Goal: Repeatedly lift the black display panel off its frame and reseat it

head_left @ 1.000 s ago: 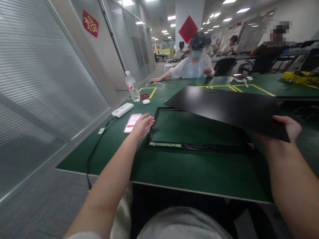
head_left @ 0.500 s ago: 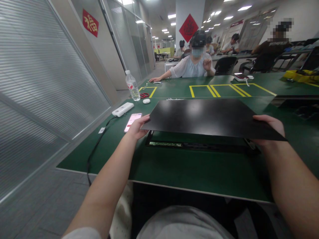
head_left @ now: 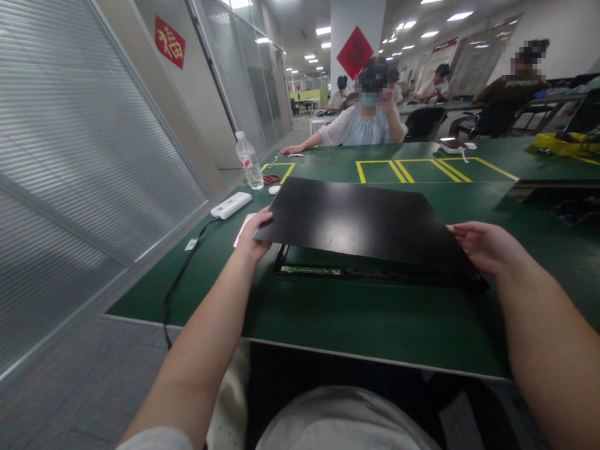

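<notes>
A thin, glossy black panel (head_left: 351,222) is held above the green table between my two hands. My left hand (head_left: 255,234) grips its left edge, thumb on top and fingers underneath. At the panel's right edge, my right hand (head_left: 487,247) pinches the side with its fingers. The panel tilts, its right end lower than its left. Beneath it a black frame (head_left: 384,277) lies on the table, with a strip of green circuit board (head_left: 309,271) along its near side. The panel hides most of the frame.
Left of the panel are a phone (head_left: 241,230), partly behind my left hand, a white power bank (head_left: 231,205) with a black strap, a water bottle (head_left: 249,161), red scissors (head_left: 270,179) and a small white case (head_left: 274,190). Across the green table (head_left: 328,325) sits a masked person (head_left: 363,125).
The panel has shifted left, and its right end has dropped toward the frame. My right hand moved left with it. Across the table, the person's raised hand went up to the head.
</notes>
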A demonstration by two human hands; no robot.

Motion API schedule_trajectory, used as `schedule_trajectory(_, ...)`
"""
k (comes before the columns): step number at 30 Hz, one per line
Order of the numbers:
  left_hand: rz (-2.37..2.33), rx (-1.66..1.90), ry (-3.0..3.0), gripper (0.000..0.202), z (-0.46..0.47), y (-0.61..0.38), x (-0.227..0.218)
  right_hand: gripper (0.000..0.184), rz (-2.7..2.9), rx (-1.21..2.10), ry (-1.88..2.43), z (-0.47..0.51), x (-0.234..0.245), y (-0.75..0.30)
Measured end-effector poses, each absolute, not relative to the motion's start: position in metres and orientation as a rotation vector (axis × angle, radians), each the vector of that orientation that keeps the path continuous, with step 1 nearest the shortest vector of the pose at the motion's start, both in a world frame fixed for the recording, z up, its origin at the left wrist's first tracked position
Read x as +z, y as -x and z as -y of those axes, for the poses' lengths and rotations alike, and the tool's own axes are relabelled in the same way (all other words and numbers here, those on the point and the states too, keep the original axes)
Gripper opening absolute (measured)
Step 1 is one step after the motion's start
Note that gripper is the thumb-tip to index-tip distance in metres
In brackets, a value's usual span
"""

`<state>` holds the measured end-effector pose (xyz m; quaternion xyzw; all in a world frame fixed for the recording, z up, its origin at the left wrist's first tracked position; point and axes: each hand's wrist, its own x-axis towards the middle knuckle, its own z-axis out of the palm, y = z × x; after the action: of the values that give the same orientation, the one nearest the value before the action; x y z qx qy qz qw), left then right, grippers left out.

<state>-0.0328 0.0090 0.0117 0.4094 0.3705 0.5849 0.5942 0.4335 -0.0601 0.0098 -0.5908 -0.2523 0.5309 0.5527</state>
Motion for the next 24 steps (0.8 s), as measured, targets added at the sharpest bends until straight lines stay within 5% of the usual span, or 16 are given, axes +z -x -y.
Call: schedule_trajectory(24,-0.994,1.486,-0.877,0.05,-0.016,0.029,-0.005,0.025,0.625,0.79,1.717,0.055,0.002,-0.431)
